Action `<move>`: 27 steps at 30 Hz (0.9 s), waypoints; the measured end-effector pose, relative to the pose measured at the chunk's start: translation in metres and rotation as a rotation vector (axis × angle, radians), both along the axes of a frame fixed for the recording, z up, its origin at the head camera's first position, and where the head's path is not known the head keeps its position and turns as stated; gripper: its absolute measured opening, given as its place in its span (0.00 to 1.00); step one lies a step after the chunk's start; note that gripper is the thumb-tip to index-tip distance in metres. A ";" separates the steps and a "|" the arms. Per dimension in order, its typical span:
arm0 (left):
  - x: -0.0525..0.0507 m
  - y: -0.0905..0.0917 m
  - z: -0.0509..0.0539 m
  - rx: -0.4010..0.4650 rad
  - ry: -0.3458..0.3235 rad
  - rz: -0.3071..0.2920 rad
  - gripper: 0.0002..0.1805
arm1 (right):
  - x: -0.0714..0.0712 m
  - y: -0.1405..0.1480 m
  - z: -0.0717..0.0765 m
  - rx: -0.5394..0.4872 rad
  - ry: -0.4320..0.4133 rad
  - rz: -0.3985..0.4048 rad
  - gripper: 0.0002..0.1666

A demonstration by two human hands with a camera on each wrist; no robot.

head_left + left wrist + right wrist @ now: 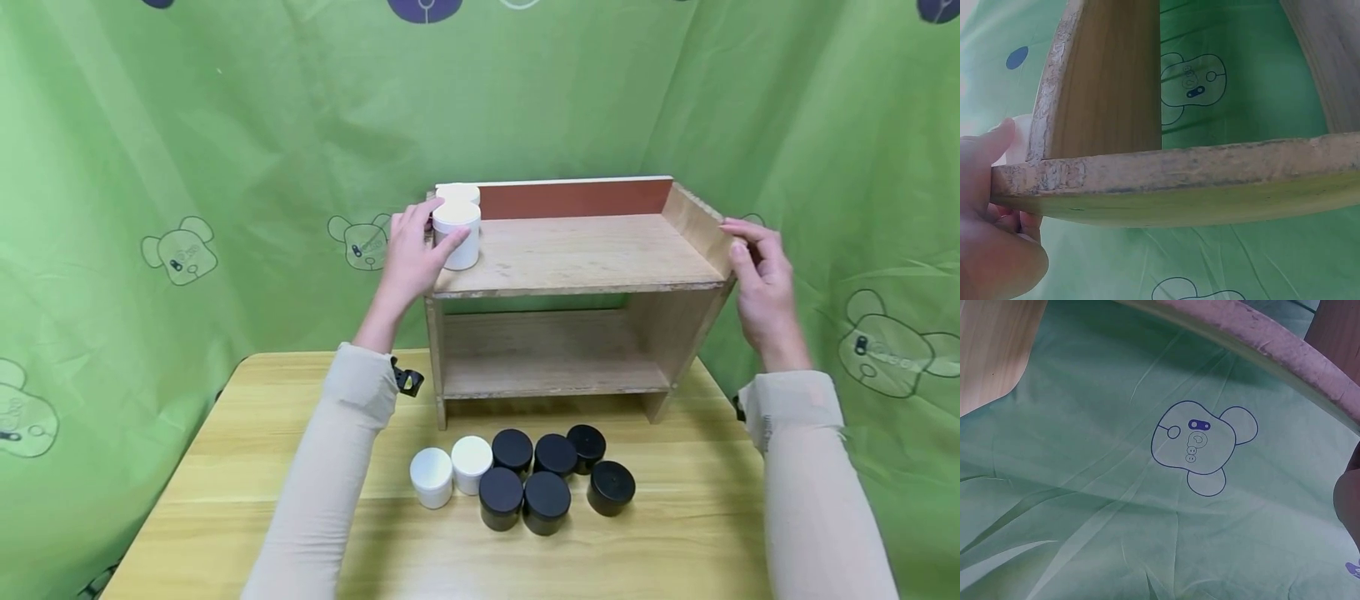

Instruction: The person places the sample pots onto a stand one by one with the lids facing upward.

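My left hand (411, 254) holds a white lidded jar (459, 242) at the left front of the upper board of a small wooden shelf (577, 250). Thumb and fingers sit on opposite sides of the jar. Directly behind it stands another white jar (457, 192), mostly hidden. With thumb and fingers, my right hand (768, 292) grips the front top of the shelf's right side panel (701, 225). The left wrist view has the left hand (997, 231) at the board's corner, with a bit of the white jar (1020, 139) behind the thumb.
On the wooden table (285, 433), in front of the shelf, stand two white jars (431, 477) and several black-lidded jars (546, 500). The shelf's lower board (551, 354) lies beneath the upper one. A green printed curtain (300, 125) hangs behind and at both sides.
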State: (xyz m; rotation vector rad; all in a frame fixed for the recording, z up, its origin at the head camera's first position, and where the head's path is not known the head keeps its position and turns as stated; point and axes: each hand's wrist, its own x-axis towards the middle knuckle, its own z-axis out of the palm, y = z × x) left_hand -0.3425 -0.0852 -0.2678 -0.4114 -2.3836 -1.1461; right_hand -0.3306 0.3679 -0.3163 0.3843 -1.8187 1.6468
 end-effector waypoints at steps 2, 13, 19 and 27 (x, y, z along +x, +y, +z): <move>0.000 0.001 0.000 0.003 -0.001 0.000 0.40 | 0.000 0.001 0.000 -0.005 -0.002 0.003 0.19; -0.003 0.004 0.000 -0.010 -0.005 0.008 0.41 | 0.003 0.002 0.000 -0.019 -0.007 0.010 0.19; -0.001 0.004 -0.001 0.002 0.005 0.002 0.41 | 0.003 0.002 0.000 -0.013 -0.013 0.005 0.19; 0.001 0.002 -0.003 0.047 0.019 0.006 0.41 | 0.003 -0.002 -0.001 -0.012 0.019 0.020 0.18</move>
